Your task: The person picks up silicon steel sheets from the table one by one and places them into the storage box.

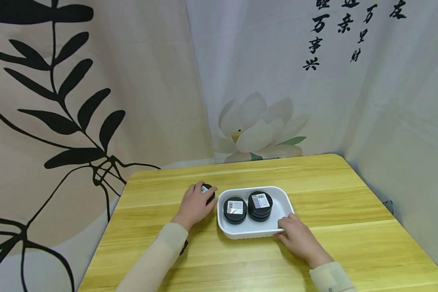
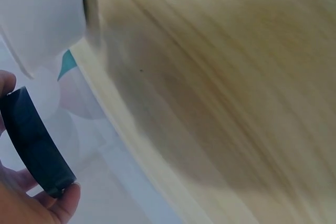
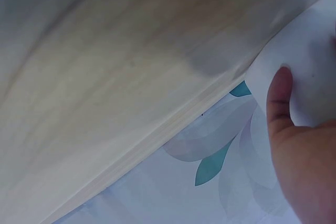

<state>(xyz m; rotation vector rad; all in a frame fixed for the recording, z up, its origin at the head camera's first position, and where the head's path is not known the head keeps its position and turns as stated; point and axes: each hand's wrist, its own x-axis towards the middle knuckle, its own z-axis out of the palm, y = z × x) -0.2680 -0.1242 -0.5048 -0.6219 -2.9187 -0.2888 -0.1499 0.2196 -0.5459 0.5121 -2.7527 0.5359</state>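
Note:
My left hand (image 1: 197, 204) grips a black round flat container (image 2: 37, 142) by its edge, tilted, just left of the white tray (image 1: 222, 227). In the head view the fingers hide much of this container, though part of a white label shows. Inside the tray stand two stacks of similar black containers, a left stack (image 1: 235, 218) and a slightly taller right stack (image 1: 260, 211). White barcode labels lie on both tops. At the tray's near right corner, my right hand (image 1: 298, 239) holds the rim, thumb against the outer wall in the right wrist view.
A wooden table (image 1: 350, 239) bears the tray, its back edge close to a hanging cloth (image 1: 157, 81) with printed leaves, a flower and characters. Beside the left sleeve (image 1: 157, 255) a small dark thing (image 1: 184, 246) shows, too hidden to identify.

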